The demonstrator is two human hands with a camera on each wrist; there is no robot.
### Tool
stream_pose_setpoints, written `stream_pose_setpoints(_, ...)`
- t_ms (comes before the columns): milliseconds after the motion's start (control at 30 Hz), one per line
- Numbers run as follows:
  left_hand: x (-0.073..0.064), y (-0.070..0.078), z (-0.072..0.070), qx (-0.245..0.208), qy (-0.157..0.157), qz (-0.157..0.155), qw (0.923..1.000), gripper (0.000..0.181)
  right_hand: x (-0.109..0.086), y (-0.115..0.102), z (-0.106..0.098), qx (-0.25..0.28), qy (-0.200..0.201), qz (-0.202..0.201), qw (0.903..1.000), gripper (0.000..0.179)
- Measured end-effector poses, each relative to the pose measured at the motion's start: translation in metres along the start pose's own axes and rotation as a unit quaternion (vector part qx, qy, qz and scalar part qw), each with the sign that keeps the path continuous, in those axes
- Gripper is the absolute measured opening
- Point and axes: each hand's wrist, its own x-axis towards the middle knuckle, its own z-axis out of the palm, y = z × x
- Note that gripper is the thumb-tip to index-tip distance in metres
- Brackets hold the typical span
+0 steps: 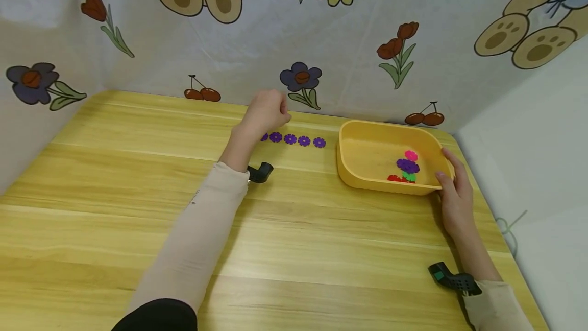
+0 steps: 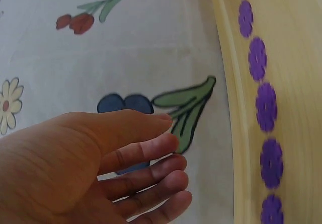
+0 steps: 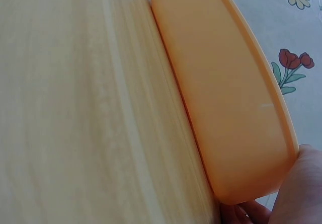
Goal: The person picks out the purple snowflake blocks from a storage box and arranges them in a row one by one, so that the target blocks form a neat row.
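Observation:
My left hand hovers near the back of the table, over the left part of a row of purple flower-shaped plastic discs. In the left wrist view, its fingers are loosely bent with nothing between them, and the purple discs lie to the right. With my right hand I grip the right end of a yellow plastic tray, thumb over the rim. Inside the tray are a pink disc, purple discs, a green disc and red discs.
The wooden table meets a patterned cloth at its back edge. A white surface borders it on the right. Black wrist mounts stick out from both forearms.

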Motion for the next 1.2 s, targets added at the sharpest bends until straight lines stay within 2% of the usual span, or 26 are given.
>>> stream_pose_setpoints(300,0.006,0.039,0.018,-0.016,0.014,0.035,0.9992,0.018,0.001,0.001,-0.001,0.006,-0.006,-0.002,1.0,0.052)
stream_pose_setpoints(567,0.012,0.079,0.039,-0.034,0.013,0.072,0.9967,0.017,0.0,0.001,-0.004,0.011,-0.002,0.004,0.9999,0.052)
stream_pose_setpoints(800,0.013,0.11,0.049,-0.029,0.001,0.087,0.9958,0.019,0.001,-0.001,-0.001,0.006,-0.005,-0.004,1.0,0.052)
stream_pose_setpoints(1000,0.014,0.127,0.06,-0.013,-0.006,0.105,0.9944,0.017,0.003,-0.001,-0.003,0.002,-0.002,-0.001,1.0,0.052)
stream_pose_setpoints(1200,0.016,0.148,0.075,-0.035,-0.029,0.105,0.9934,0.016,0.002,0.0,-0.001,0.003,-0.004,0.001,1.0,0.052)
